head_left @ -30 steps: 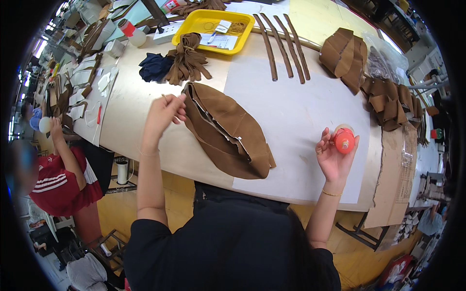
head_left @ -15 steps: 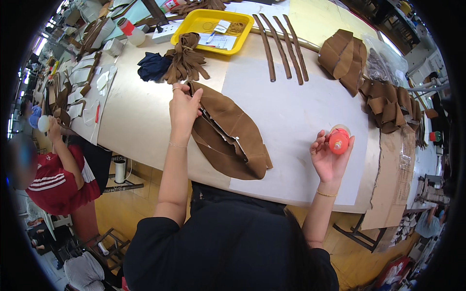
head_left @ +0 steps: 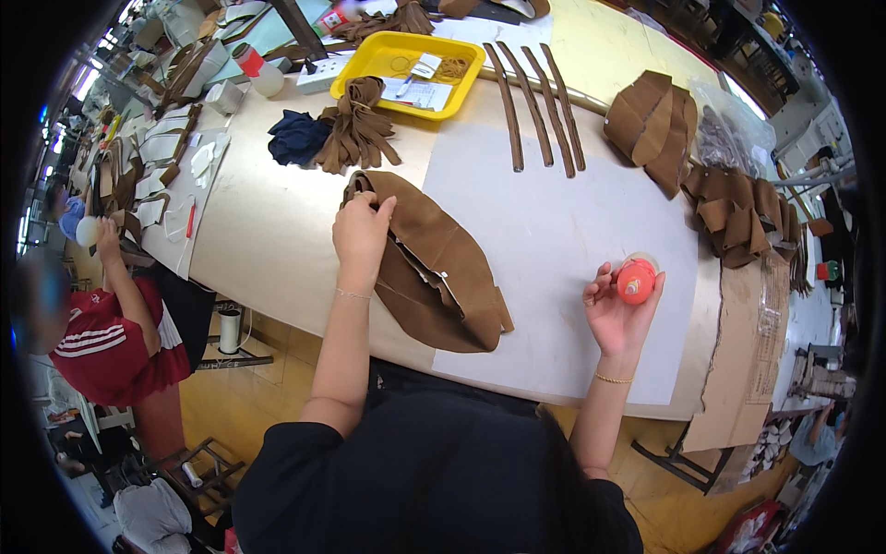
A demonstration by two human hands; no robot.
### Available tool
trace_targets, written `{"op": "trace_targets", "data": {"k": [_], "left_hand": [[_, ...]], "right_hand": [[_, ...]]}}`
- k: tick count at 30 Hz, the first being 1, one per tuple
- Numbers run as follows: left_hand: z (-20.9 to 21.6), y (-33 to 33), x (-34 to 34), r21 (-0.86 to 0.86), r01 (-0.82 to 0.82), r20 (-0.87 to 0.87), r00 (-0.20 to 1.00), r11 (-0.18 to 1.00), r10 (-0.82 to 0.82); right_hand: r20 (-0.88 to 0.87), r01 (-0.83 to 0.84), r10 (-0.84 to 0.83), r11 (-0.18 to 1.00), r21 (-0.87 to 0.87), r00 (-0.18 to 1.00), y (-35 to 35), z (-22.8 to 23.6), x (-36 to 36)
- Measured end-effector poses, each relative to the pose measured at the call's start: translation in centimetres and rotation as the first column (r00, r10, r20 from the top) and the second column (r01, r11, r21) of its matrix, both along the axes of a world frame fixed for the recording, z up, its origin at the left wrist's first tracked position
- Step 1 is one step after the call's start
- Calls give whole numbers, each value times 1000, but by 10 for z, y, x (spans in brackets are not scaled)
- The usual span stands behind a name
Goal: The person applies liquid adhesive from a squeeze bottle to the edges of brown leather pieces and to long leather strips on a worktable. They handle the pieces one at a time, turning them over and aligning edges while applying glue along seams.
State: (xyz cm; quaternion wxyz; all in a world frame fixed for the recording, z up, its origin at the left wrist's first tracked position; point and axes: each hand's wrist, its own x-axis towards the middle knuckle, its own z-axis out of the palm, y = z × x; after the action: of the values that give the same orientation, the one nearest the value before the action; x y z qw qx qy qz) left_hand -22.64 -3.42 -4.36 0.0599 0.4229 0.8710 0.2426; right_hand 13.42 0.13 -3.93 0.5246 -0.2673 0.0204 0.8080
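Observation:
A sewn brown leather-like piece (head_left: 449, 226) lies on the table before me, pointed at both ends, with a long slit down its middle and a small white mark beside the slit. My left hand (head_left: 362, 235) is closed on the edge at its far left end, thumb on top and fingertips partly hidden in the fold. Over the white sheet (head_left: 544, 231) to the right, my right hand (head_left: 616, 319) grips a squeeze bottle with a red cap (head_left: 635, 282). The cap points up at me and hides most of the pale bottle body.
Brown strips (head_left: 554, 111) lie across the sheet's far edge. Beyond my left hand sit a dark blue cloth (head_left: 297, 138), a bundle of brown strips (head_left: 355, 129) and a yellow tray (head_left: 369, 54). Brown panels (head_left: 653, 120) are piled at right. A co-worker in red (head_left: 101, 337) works at left.
My left hand has shifted along the piece's edge, a little right and nearer, and curls more over the fold. My right hand still holds the bottle. The whole view has tilted slightly.

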Motion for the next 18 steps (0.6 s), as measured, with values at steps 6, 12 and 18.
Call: {"op": "trace_targets", "data": {"k": [6, 12, 18], "left_hand": [[45, -13, 5, 463, -225, 861, 342, 857, -376], [64, -49, -23, 339, -371, 654, -567, 865, -500], [86, -65, -21, 235, -335, 832, -416, 913, -367]], "right_hand": [[29, 28, -29, 999, 32, 999, -5, 3, 4], [52, 9, -13, 996, 86, 999, -2, 4, 4], [9, -70, 69, 996, 61, 998, 4, 10, -17]]}}
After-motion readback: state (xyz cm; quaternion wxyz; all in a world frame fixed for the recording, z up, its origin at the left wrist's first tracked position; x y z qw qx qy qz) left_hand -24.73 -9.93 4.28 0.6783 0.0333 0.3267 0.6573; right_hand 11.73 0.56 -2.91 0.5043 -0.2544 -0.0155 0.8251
